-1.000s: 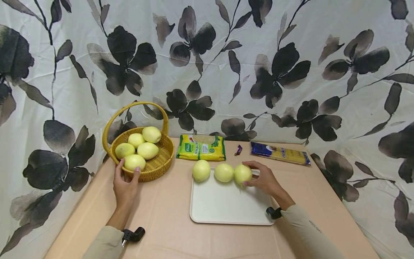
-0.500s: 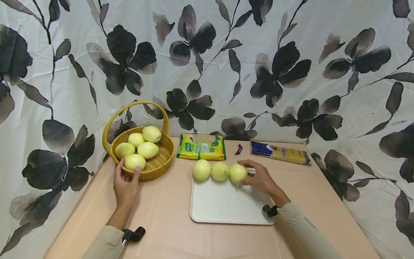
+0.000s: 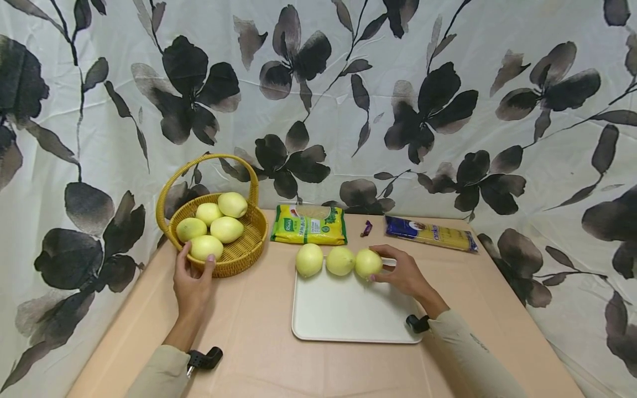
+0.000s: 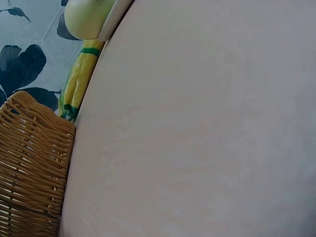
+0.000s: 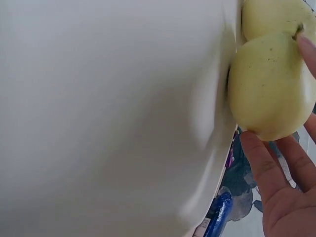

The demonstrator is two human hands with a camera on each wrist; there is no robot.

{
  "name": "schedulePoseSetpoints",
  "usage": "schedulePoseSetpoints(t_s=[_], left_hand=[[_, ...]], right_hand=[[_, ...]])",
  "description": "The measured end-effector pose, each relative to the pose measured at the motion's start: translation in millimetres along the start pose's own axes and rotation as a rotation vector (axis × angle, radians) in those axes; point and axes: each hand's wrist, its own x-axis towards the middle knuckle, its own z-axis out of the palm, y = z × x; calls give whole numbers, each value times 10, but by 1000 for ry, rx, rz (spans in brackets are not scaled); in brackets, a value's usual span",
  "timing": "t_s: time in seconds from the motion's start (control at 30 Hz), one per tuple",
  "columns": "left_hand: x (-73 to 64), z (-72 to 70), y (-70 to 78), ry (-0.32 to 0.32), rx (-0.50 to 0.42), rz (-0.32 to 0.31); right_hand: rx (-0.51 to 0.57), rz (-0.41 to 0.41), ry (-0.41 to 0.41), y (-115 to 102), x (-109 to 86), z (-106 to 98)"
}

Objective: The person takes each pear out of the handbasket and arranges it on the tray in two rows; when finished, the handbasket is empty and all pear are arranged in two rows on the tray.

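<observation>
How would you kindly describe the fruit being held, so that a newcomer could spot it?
On the table, find the white tray. Three pale fruits line its far edge. Yours is the rightmost fruit, the only one in the right grip.

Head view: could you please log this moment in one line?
Left hand: touches basket; Right hand: holds rightmost pear; Basket: five pears; Tray: three pears along far edge

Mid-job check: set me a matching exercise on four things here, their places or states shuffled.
1. Left hand
2. Right hand
3. Purple sweet
4. White tray

A. Between the yellow-and-green packet and the blue-ended packet
B. Has three pears lined up at its far edge
C. Touches the near side of the wicker basket
D. Holds the rightmost pear of the row

Pairs: 1-C, 2-D, 3-A, 4-B
</observation>
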Motion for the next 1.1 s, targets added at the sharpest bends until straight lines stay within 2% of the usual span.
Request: schedulePoseSetpoints(t_s=[0.47, 0.73, 1.1], left_hand=[[-8, -3, 32, 8, 11, -10], [-3, -5, 23, 11, 23, -16], [1, 0, 35, 4, 11, -6]], right_hand=[[46, 17, 44, -1, -36, -79], [4, 56, 75, -38, -58, -115], [-5, 40, 105, -55, -28, -136]])
